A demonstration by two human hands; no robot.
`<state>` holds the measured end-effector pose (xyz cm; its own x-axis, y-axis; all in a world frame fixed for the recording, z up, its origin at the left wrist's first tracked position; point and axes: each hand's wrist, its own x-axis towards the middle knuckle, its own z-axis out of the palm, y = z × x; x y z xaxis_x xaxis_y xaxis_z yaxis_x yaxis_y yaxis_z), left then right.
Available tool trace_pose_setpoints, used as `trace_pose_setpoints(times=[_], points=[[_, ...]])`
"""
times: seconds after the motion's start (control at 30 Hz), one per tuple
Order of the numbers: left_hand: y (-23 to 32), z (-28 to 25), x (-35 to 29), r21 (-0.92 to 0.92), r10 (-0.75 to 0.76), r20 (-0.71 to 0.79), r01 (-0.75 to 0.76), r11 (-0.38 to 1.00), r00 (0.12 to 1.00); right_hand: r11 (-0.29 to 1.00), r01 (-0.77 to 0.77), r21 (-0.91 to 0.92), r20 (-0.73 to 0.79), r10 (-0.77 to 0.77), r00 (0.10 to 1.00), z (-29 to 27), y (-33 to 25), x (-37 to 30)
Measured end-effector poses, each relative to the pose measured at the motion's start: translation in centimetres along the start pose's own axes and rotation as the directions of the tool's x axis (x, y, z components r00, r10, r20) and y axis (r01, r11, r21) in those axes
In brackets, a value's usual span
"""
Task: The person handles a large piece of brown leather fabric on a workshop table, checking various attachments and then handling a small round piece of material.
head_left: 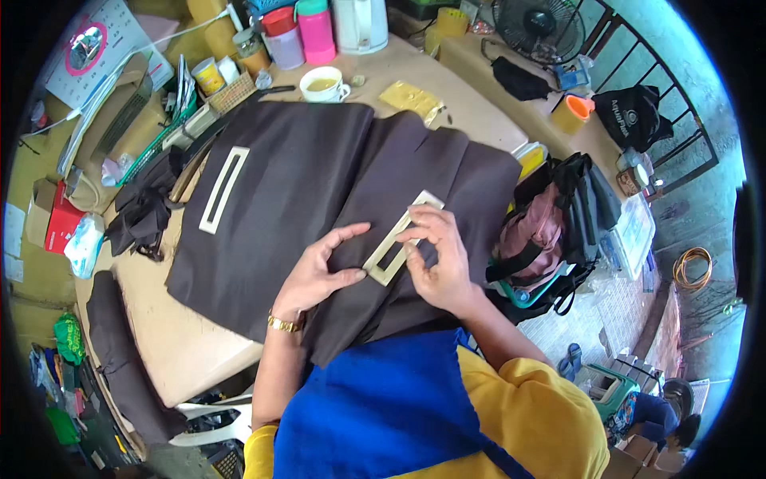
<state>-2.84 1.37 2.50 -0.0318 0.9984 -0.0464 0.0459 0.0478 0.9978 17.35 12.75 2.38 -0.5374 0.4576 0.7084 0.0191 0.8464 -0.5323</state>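
Dark brown fabric (279,168) lies spread over the table, with folded layers of it on the right. On those folds rests a narrow cream rectangular frame (381,276) with a long slot, set at a slant. My left hand (319,271) has its fingers apart, its thumb tip beside the frame's lower end. Over the frame's right side, my right hand (440,259) has thumb and index tips drawn together by the slot; whatever they pinch is too small to make out. A second similar cream frame (210,223) lies flat on the left part of the fabric.
A cup of yellowish liquid (322,86) stands past the fabric, near a gold packet (411,100). Jars and a white kettle (359,28) line the back. A bag (542,223) sits at right. A dark fabric roll (124,351) leans at the table's left edge. Another person (658,417) is low at right.
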Motion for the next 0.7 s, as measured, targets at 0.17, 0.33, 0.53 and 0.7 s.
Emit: trace_pose_setpoints(times=[0.17, 0.33, 0.53, 0.7], points=[[-0.4, 0.0, 0.4, 0.015, 0.018, 0.028, -0.018, 1.000, 0.999, 0.884, -0.244, 0.399, -0.009, 0.270, 0.963, 1.3, -0.5, -2.2], [-0.8, 0.3, 0.3, -0.067, -0.020, 0.015, 0.021, 0.998, 1.000, 0.958, -0.155, 0.242, 0.089, 0.137, 0.987, 1.8, -1.1, -2.6], [-1.1, -0.2, 0.2, -0.082, 0.010, -0.022, -0.011, 0.997, 1.000, 0.985, -0.006, 0.171, 0.108, -0.013, 0.994, 2.8, -0.8, -2.5], [-1.4, -0.5, 0.0, -0.090, 0.059, -0.002, -0.059, 0.994, 0.998, 0.993, -0.025, 0.118, 0.173, 0.004, 0.985, 2.8, -1.4, -2.7]])
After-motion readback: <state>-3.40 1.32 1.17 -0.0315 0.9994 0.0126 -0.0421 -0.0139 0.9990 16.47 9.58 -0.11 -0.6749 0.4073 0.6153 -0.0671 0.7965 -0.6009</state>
